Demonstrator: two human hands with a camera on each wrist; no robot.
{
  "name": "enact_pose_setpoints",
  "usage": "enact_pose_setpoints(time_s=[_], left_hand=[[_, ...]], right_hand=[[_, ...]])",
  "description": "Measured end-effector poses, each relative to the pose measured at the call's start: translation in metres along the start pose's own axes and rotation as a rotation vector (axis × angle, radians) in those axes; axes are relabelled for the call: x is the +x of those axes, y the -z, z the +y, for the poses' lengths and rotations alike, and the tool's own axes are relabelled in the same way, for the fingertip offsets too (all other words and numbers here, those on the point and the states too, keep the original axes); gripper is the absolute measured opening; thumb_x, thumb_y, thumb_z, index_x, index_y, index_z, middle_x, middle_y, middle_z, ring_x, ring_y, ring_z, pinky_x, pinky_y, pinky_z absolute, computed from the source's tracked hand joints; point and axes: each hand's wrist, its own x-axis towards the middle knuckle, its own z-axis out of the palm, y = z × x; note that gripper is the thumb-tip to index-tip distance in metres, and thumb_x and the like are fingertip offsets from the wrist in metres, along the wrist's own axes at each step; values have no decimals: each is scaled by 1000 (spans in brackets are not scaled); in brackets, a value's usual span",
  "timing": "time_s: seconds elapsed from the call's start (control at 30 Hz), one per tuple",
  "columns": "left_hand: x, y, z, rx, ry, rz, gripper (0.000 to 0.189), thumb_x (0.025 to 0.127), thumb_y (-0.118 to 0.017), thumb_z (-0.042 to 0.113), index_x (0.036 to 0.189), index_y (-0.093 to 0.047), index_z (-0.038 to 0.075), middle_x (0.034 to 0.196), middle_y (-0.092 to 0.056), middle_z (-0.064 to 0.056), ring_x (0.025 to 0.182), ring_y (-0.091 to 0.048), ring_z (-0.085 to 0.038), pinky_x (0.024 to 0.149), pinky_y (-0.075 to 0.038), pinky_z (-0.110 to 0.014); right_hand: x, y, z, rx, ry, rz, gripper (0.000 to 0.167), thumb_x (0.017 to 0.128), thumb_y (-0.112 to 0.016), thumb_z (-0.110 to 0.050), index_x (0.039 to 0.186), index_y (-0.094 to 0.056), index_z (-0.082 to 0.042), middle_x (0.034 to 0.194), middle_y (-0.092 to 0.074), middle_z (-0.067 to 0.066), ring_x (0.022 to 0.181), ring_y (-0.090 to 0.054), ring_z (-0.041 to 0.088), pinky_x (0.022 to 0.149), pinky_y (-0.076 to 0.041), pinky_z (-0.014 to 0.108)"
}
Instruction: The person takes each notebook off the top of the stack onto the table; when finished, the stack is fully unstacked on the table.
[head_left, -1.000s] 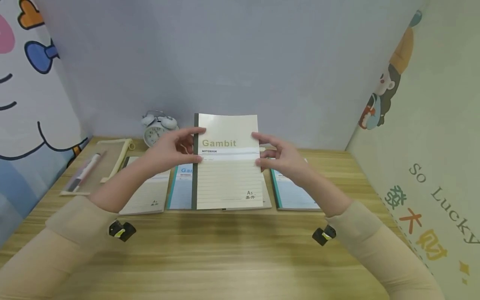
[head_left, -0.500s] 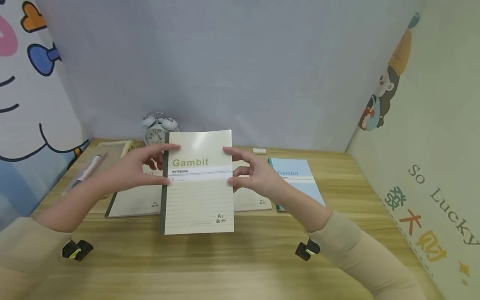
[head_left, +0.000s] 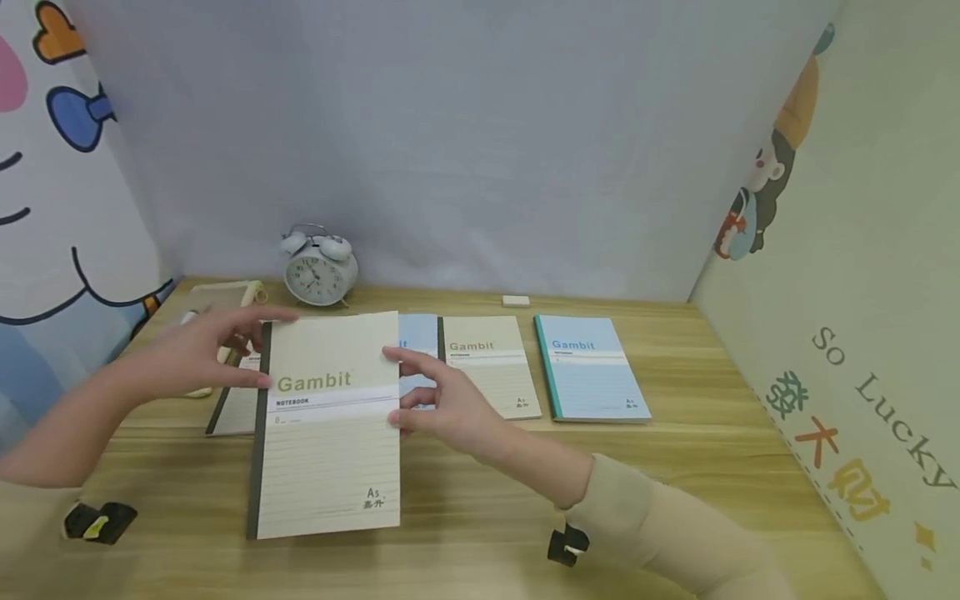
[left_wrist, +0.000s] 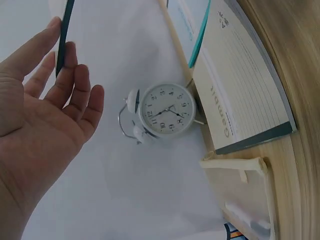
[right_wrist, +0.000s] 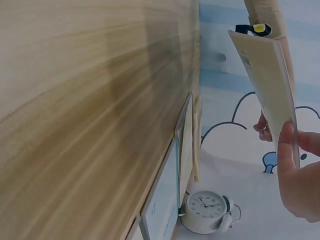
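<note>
Both hands hold a cream Gambit notebook (head_left: 326, 454) with a dark spine above the table, cover toward the head camera. My left hand (head_left: 198, 354) pinches its spine side between thumb and fingers; the left wrist view shows that dark spine (left_wrist: 64, 42) edge-on. On the opposite edge, my right hand (head_left: 450, 408) pinches the notebook with thumb and fingers, and the right wrist view shows it raised off the tabletop. Behind it, a cream notebook (left_wrist: 240, 80) and a blue one (head_left: 418, 333) are partly covered. Farther right lie another cream notebook (head_left: 491, 375) and a blue notebook (head_left: 596, 379) with a green spine.
A white twin-bell alarm clock (head_left: 318, 271) stands at the back left. Left of it lies a zip pouch (left_wrist: 240, 187) with a pen inside. A white eraser (head_left: 516, 301) sits near the back wall. Walls bound the table (head_left: 720, 392) at the back and both sides.
The held notebook has moved left and toward the person, with both hands on it. It uncovers the clock, the eraser and the notebooks at right, and now overlaps those at left.
</note>
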Motion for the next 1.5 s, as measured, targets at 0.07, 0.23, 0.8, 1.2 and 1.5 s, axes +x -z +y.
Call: enact_pose_setpoints(time_s=[0.07,0.23,0.8,1.2,1.5], left_hand=[[-4,1,-7,-26,20,-57,71,76,-78,37,137,-45,21,103,-59,-2,90,-57,-19,68,-50,-29],[-14,-2,-24,-132,50,-172,66,77,-77,32,133,-45,18,105,-56,-6,91,-54,-18,67,-49,-28],[-25,-34,-72,-21,75,-249,64,73,-79,34,127,-48,21,89,-51,1,86,-49,-15,72,-45,-29],[-43,-44,-90,-86,82,-369,60,71,-80,29,122,-50,18,92,-46,-3,83,-44,-9,67,-39,-24],[-52,-48,-102,-54,41,-390,57,66,-81,21,117,-55,16,85,-43,0,76,-41,-4,63,-35,-22]], right_hand=[[2,-8,6,12,-26,-4,71,81,-67,9,142,-43,-17,126,-43,6,77,-62,10,73,-57,41],[4,-29,21,50,-87,2,71,79,-69,10,139,-46,-19,120,-44,3,74,-63,10,73,-56,42],[19,-63,75,-334,-56,-63,73,77,-75,1,140,-42,-11,110,-52,0,65,-62,0,57,-53,18],[34,-82,88,-933,55,-220,69,74,-81,-30,133,-51,-12,90,-63,-12,74,-52,-10,67,-38,3],[43,-99,93,-1077,1,-283,69,74,-78,-45,133,-51,-23,78,-57,-18,69,-48,-9,57,-37,7]])
